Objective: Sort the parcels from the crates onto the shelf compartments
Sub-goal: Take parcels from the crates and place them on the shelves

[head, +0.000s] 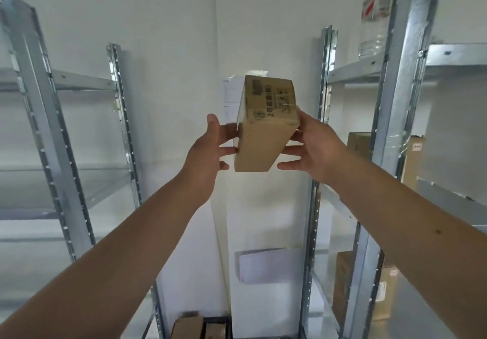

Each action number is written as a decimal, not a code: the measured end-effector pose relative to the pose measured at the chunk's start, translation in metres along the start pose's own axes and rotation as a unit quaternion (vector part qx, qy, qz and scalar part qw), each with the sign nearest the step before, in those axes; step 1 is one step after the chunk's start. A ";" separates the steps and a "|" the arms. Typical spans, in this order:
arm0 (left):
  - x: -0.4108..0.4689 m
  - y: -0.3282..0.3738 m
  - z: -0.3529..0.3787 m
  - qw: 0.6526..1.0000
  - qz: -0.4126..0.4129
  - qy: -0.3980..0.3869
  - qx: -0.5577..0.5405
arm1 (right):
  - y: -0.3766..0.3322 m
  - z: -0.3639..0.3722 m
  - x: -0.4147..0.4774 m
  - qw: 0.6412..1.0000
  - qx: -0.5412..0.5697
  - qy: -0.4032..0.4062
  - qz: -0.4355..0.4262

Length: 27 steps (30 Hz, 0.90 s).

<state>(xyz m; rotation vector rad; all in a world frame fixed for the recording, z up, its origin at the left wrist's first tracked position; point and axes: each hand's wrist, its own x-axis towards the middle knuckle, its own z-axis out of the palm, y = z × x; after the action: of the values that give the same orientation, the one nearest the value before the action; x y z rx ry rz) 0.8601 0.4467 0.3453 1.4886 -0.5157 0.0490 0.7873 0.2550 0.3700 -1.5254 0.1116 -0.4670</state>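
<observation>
A white wall (171,22) fills the far view, with a metal shelf rack on the left (120,106) and another on the right (405,80). I see the parcel (263,130) held up in mid-air between the two racks, tilted. The left grip (210,151) presses straight, spread fingers against the parcel's left side, and the right grip (316,149) pinches its right edge between thumb and fingers.

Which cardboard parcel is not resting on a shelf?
The printed parcel raised between the left hand and right hand; the rest sit on the right shelf unit or lower down.
</observation>
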 end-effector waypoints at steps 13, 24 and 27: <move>0.000 0.000 0.022 0.998 -0.015 0.011 -0.064 | -0.003 -0.025 0.005 1.000 -0.008 -0.016 -0.008; -0.002 -0.004 0.021 0.997 -0.019 0.024 -0.074 | -0.002 -0.033 0.009 0.999 0.012 -0.028 0.023; 0.000 -0.005 0.018 0.997 -0.019 0.028 -0.068 | -0.002 -0.034 0.008 0.999 -0.018 -0.042 0.007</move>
<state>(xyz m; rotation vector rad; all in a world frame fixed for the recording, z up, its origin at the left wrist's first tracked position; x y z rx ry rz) 0.8565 0.4287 0.3403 1.3600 -0.4372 0.0241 0.7821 0.2207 0.3713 -1.5762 0.0649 -0.3900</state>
